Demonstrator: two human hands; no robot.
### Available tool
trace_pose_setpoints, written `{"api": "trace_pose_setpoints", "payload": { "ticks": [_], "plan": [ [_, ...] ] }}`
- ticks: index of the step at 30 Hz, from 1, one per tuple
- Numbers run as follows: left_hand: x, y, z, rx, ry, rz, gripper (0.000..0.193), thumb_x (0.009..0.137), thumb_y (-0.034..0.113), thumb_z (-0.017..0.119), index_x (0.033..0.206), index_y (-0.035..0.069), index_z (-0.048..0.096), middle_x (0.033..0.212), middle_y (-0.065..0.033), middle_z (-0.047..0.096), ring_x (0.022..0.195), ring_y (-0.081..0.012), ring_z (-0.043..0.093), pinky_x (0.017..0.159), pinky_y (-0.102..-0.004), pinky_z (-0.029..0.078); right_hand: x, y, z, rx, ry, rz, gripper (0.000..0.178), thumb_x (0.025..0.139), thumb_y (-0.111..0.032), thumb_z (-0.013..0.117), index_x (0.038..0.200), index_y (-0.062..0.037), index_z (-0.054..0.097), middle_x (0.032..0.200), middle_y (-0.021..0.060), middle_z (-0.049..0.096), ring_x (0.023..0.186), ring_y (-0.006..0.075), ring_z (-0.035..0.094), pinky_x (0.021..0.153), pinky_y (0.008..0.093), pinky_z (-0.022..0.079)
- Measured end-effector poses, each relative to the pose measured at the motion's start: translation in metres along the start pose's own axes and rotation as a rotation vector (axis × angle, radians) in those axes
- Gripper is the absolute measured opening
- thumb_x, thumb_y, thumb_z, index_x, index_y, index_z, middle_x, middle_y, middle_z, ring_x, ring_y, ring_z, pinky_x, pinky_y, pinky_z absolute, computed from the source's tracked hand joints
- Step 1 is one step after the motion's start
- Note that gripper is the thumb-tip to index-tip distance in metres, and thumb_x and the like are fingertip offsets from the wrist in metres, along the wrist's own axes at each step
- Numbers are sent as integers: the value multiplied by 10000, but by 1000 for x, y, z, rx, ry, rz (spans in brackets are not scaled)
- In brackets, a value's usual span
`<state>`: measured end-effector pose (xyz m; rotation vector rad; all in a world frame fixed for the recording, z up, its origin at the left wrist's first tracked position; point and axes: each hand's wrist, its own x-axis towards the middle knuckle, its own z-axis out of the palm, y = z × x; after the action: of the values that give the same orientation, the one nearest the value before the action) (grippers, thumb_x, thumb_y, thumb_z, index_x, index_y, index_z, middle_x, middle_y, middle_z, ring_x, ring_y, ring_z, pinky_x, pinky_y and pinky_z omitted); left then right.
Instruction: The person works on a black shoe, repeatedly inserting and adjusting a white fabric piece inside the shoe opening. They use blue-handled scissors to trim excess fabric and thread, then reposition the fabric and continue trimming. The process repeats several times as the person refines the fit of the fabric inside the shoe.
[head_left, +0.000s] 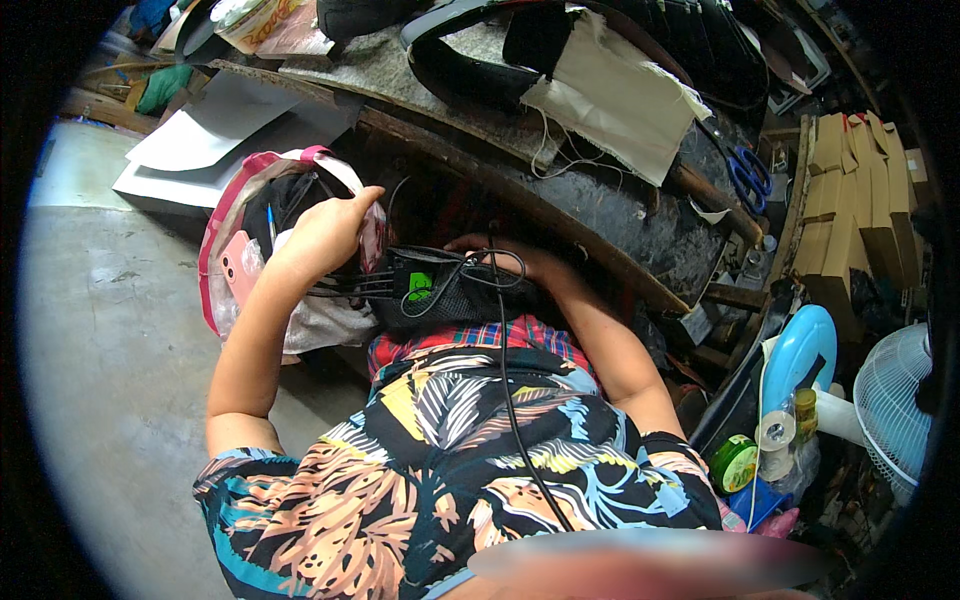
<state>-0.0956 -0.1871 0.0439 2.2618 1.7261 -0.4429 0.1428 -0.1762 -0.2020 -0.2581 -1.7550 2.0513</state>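
A black mesh pouch (445, 305) with a bright green label rests on my lap, a thin dark cord looped over it. My right hand (512, 258) grips its far rim from the right, fingers partly hidden by the cord and pouch. To the left hangs a whitish cloth bag (330, 325) with pink trim. My left hand (325, 235) is closed on the bag's upper right edge, thumb up; its other fingers are mostly hidden. Inside the bag are a pink phone (238, 265), a blue pen (271, 222) and something black.
A dark worn workbench (630, 235) stands ahead, bearing black shoe parts and a white cloth piece (620, 95). Blue-handled scissors (748, 178) hang at its right. White sheets (205, 130) lie far left. Cardboard boxes (845, 220) and a fan (895, 400) stand right.
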Motion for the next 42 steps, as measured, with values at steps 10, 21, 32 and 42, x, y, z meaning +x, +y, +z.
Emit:
{"api": "trace_pose_setpoints", "payload": {
  "ticks": [10,21,32,42],
  "plan": [
    [-23,27,-8,90,232,140,457,779,-7,575,1233,43,563,1011,-145,632,1001,-327,617,833,-407,522,-58,-27,17,81,425,321,494,1012,-397,497,1355,-47,557,1386,108,557,1279,219,497,1119,353,330],
    [-85,51,-59,-79,95,284,78,784,112,658,795,39,632,771,-143,630,773,-353,634,694,-433,506,-84,-22,25,256,496,425,574,993,-418,521,1426,-43,492,1471,133,472,1367,233,407,1151,324,265],
    [-83,13,58,-112,-602,-14,369,783,101,654,1122,-39,618,871,-233,698,829,-398,696,715,-444,563,-80,-46,28,-245,487,540,467,1025,-262,414,1431,-39,470,1496,188,439,1423,306,358,1176,384,250],
    [-84,33,146,-1889,-106,-540,718,732,-62,549,1423,4,367,1382,-103,510,1254,-166,482,992,-240,392,-82,-30,23,-25,464,657,491,1031,-359,458,1391,-29,511,1422,170,525,1353,294,448,1143,370,293]
  ]
}}
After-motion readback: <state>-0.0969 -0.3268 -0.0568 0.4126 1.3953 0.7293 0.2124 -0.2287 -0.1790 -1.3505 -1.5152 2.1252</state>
